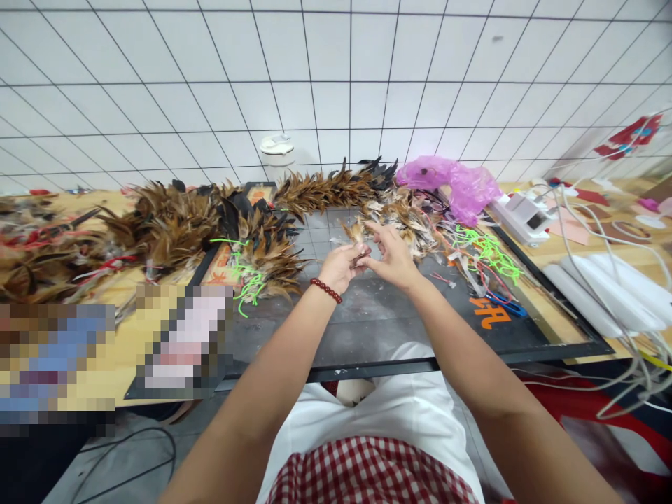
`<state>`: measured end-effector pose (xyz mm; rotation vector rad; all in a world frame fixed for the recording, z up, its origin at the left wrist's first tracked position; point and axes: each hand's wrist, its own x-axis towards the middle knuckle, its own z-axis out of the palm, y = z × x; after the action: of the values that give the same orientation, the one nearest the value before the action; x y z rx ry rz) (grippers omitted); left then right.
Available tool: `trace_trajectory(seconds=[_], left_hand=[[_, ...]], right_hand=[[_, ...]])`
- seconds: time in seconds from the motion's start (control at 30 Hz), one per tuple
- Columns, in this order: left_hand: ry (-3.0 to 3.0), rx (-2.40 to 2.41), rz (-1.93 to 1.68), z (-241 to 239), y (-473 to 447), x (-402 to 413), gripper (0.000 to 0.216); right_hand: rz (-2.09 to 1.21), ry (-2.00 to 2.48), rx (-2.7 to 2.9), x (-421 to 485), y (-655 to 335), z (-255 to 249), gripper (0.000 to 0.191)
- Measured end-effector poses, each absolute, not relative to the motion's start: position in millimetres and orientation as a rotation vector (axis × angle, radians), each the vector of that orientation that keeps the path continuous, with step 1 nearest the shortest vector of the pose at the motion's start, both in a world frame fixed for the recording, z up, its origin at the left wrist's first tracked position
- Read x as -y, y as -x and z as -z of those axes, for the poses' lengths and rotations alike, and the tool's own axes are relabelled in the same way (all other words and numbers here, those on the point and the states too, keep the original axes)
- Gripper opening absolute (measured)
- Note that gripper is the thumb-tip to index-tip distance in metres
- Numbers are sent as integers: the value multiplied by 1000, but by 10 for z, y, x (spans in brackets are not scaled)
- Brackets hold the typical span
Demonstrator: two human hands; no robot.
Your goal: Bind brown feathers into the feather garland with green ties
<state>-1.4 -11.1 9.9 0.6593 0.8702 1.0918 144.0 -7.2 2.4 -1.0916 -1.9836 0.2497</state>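
My left hand [341,268], with a dark red bead bracelet [326,290] at the wrist, is closed in a pinch over the middle of the dark board [346,322]. A small light-brown feather [355,233] stands up at its fingertips. Close beside it is my right hand [395,257], its thumb at the left fingertips and its index finger stretched apart near the feather. Loose brown and white feathers [420,234] lie just behind my right hand. To the left is a bunch of brown feathers [270,248] with bright green strings [244,273].
Long brown feather strips [330,189] run along the back and left. A pink plastic bag [454,183], green strings [488,252] and blue-handled scissors [504,304] lie to the right. Farther right are a white power strip [525,215], white boxes [614,294] and cables. A lidded white container [278,155] stands behind.
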Motion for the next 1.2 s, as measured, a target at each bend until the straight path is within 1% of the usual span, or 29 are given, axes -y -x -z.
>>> trace_trajectory(seconds=[0.1, 0.23, 0.3, 0.37, 0.43, 0.53, 0.63, 0.8, 0.9, 1.0, 1.2], left_hand=[[-666, -857, -1074, -102, 12, 116, 12], [-660, -866, -1108, -106, 10, 110, 11], [-642, -895, -1185, -111, 11, 97, 12], [-625, -907, -1250, -115, 14, 81, 13], [-611, -894, -1298, -115, 17, 69, 14], [-592, -882, -1344, -109, 20, 63, 13], [-574, -877, -1372, -109, 22, 70, 11], [-565, -891, -1390, -123, 24, 75, 12], [-564, -898, -1382, -123, 22, 72, 13], [-579, -915, -1380, -114, 16, 73, 13], [-770, -1049, -1281, -85, -38, 100, 12]], right_hand=[[-241, 1107, 1964, 69, -1424, -16, 58], [-225, 1097, 1951, 42, -1518, -89, 56], [-193, 1152, 1923, 2, -1665, -150, 46], [-111, 1282, 1798, -48, -1853, -193, 29], [-41, 1453, 1752, -89, -2021, -203, 22], [-17, 1603, 1879, -107, -2143, -183, 20], [-54, 1564, 2087, -86, -2132, -163, 21], [135, 1658, 2190, -56, -2120, -120, 35], [232, 1689, 2187, -50, -2125, -107, 27], [305, 1609, 2122, -31, -2064, -149, 23], [351, 1326, 2219, 51, -1776, -220, 25]])
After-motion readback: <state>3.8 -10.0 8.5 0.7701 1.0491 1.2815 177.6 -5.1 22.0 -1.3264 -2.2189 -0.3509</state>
